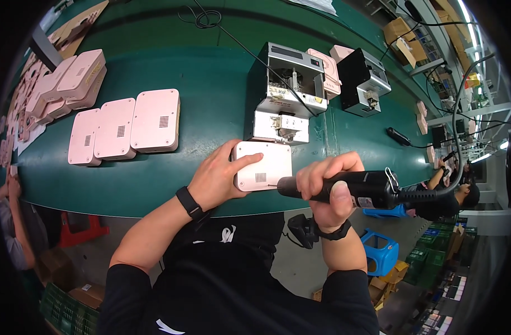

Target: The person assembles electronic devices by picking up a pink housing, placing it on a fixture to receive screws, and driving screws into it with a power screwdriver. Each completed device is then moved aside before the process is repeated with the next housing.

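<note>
A pale pink plastic housing (273,162) with a slotted vent and corner screw holes lies at the table's near edge. My left hand (217,172) grips its left side, with the index finger laid across its top face. In my right hand (330,184) is a black corded electric screwdriver (367,188), held nearly level with fingers wrapped round its body. Its thin bit points left and reaches the housing's lower right corner; whether it sits in the screw hole I cannot tell. Directly beyond the housing stands a black and silver screw feeder (286,89).
Three similar housings (155,121) lie in a row at left, with a stack of more (79,75) behind. A second screw feeder (364,84) and pink parts (326,70) stand at back right. Another screwdriver (399,135) lies farther right. A cable (238,42) crosses the first feeder.
</note>
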### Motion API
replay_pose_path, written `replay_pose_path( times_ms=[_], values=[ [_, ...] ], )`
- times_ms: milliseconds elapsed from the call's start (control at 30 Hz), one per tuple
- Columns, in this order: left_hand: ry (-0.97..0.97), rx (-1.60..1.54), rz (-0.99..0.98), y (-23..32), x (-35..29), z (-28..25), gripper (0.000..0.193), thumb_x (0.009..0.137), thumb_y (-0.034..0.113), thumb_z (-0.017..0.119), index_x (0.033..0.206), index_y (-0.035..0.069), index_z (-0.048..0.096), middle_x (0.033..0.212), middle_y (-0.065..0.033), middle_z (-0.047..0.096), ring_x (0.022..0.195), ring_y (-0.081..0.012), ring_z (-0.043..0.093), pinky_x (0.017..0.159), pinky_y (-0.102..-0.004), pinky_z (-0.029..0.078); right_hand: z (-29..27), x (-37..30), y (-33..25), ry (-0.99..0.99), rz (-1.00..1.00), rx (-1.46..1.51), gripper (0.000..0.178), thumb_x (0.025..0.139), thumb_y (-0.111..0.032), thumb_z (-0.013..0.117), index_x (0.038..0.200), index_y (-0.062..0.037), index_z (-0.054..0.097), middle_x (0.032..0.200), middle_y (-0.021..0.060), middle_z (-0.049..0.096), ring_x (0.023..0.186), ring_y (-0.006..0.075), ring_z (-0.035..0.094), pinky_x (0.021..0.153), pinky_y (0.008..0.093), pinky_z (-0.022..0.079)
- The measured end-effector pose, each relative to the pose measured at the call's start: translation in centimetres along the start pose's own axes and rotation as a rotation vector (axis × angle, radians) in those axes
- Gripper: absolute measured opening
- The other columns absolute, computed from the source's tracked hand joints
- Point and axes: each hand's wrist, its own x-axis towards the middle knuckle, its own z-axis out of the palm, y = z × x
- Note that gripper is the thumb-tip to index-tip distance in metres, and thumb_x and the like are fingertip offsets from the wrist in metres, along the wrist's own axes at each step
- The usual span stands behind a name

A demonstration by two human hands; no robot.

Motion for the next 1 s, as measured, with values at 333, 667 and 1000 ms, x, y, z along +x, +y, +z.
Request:
replay_pose_path(
  times_ms=[333, 667, 1000],
  values=[
    [0.006, 0.002, -0.012, 0.2, 0.1, 0.0, 0.078, 0.058, 0.015, 0.089, 0.130, 0.026, 0.061, 0.130, -0.0167, 0.049, 0.111, -0.0364, 0.059, 0.094, -0.0422, 0.052, 0.4, 0.9, -0.8, -0.050, -0.013, -0.081, 0.036, 0.090, -0.035, 0.063, 0.100, -0.0071, 0.043, 0.065, 0.0052, 0.050, 0.052, 0.0168, 0.048, 0.055, 0.0346, 0.044],
    [-0.007, 0.001, -0.022, 0.8, 0.0, 0.0, 0.076, 0.059, 0.015, 0.088, 0.129, 0.026, 0.061, 0.131, -0.0163, 0.048, 0.112, -0.0365, 0.058, 0.094, -0.0420, 0.052, -1.6, 8.2, -0.3, 0.202, -0.156, -0.184, 0.023, 0.095, -0.027, 0.051, 0.102, -0.0057, 0.046, 0.067, 0.0070, 0.050, 0.052, 0.0172, 0.048, 0.055, 0.0341, 0.043],
    [0.008, 0.013, -0.002, 0.1, 0.0, 0.1, 0.078, 0.057, 0.014, 0.089, 0.129, 0.025, 0.060, 0.131, -0.0165, 0.048, 0.113, -0.0372, 0.058, 0.093, -0.0423, 0.053, -3.0, 0.8, -2.5, 0.095, -0.105, -0.091, 0.026, 0.094, -0.030, 0.053, 0.102, -0.0066, 0.045, 0.067, 0.0069, 0.051, 0.052, 0.0171, 0.048, 0.054, 0.0345, 0.043]
  ],
)
